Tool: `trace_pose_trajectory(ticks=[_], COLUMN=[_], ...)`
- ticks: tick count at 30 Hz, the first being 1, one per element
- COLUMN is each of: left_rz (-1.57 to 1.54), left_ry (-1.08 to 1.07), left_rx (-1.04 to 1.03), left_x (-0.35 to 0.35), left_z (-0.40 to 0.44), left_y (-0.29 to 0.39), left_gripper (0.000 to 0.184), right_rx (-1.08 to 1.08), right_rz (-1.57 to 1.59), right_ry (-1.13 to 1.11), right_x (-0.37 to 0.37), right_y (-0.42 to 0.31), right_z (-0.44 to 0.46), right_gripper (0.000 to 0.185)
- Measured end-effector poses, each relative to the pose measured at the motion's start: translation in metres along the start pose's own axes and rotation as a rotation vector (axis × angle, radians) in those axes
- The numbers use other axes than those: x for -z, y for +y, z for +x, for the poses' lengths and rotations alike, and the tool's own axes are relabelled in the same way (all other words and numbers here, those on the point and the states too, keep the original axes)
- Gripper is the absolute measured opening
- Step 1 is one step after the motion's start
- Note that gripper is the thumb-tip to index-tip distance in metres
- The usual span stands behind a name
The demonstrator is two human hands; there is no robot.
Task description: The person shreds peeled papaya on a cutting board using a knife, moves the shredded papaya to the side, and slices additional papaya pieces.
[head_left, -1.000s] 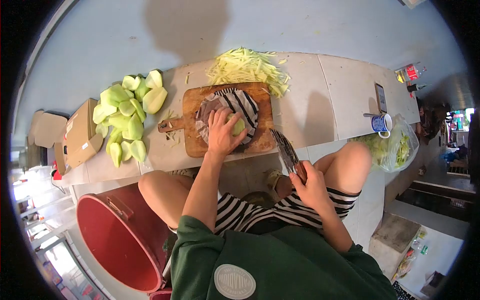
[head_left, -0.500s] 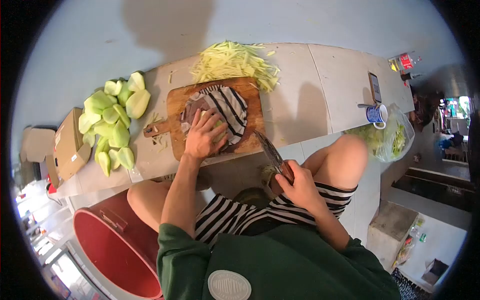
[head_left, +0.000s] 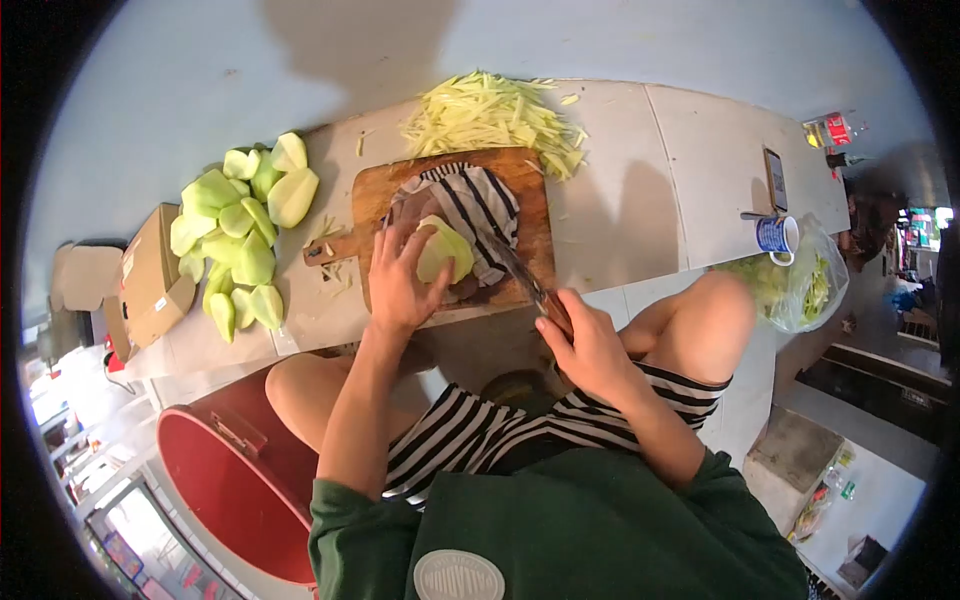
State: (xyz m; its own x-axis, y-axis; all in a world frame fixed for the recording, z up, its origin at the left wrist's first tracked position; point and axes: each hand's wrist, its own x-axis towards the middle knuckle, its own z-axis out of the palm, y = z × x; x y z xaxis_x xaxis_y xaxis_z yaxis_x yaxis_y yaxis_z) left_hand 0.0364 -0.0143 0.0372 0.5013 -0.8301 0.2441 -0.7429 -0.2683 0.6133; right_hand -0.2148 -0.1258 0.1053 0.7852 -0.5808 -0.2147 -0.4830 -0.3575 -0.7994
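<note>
My left hand point(head_left: 400, 285) curves around a pale green fruit piece point(head_left: 442, 255), thumb on its near side and fingers along its far left. Under the piece lies a striped cloth point(head_left: 492, 205), bunched on a wooden cutting board point(head_left: 536, 215). The wooden handle of a knife is in my right hand point(head_left: 590, 345). The knife's blade point(head_left: 522, 272) points up and left over the board's right part, its tip close to the fruit piece. Behind the board is a heap of thin pale green shreds point(head_left: 490, 112).
Several peeled pale green pieces point(head_left: 235, 220) are piled at left, beside a cardboard box point(head_left: 155, 270). A blue and white mug point(head_left: 774, 235), a phone point(head_left: 775, 180) and a plastic bag point(head_left: 815, 285) are at right. A red bin point(head_left: 235, 500) stands below the counter's left end.
The knife has swung left, from beside the board to over it near the fruit piece. My left fingers have spread and drawn back, showing more of the piece. The view has shifted slightly.
</note>
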Motion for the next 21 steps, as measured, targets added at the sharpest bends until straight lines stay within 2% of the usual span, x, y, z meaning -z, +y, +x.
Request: trace_pose_trajectory(ticks=[1, 6, 10, 12, 13, 15, 16, 18, 19, 21], left_rz=[0.013, 0.064, 0.095, 0.078, 0.074, 0.067, 0.064, 0.188, 0.182, 0.220], left_ry=[0.029, -0.056, -0.130, -0.168, -0.161, -0.186, -0.185, -0.256, -0.249, -0.328], left_rx=[0.062, 0.045, 0.014, 0.016, 0.017, 0.008, 0.015, 0.027, 0.033, 0.037], left_x=[0.004, 0.003, -0.002, 0.000, 0.001, 0.002, 0.001, -0.002, -0.003, -0.006], left_z=[-0.006, -0.021, -0.016, -0.015, -0.013, -0.015, -0.016, -0.011, -0.009, -0.006], left_y=[0.005, 0.011, 0.020, 0.020, 0.020, 0.019, 0.019, 0.019, 0.020, 0.019], left_gripper=[0.040, 0.036, 0.043, 0.045, 0.045, 0.048, 0.048, 0.046, 0.046, 0.046], right_rx=[0.037, 0.238, 0.258, 0.006, 0.008, 0.202, 0.202, 0.303, 0.307, 0.130], right_rz=[-0.035, -0.179, -0.314, -0.489, -0.496, -0.471, -0.475, -0.417, -0.425, -0.554], right_ry=[0.014, 0.080, 0.031, -0.184, -0.184, -0.050, -0.057, -0.003, -0.009, -0.140], right_x=[0.000, -0.016, -0.027, -0.024, -0.025, -0.029, -0.031, -0.032, -0.032, -0.030], right_y=[-0.006, -0.011, -0.010, -0.019, -0.019, -0.014, -0.010, -0.006, -0.007, -0.013], right_z=[0.009, 0.055, 0.074, 0.077, 0.079, 0.080, 0.080, 0.088, 0.089, 0.092], right_gripper=[0.034, 0.027, 0.026, 0.024, 0.024, 0.024, 0.024, 0.025, 0.025, 0.023])
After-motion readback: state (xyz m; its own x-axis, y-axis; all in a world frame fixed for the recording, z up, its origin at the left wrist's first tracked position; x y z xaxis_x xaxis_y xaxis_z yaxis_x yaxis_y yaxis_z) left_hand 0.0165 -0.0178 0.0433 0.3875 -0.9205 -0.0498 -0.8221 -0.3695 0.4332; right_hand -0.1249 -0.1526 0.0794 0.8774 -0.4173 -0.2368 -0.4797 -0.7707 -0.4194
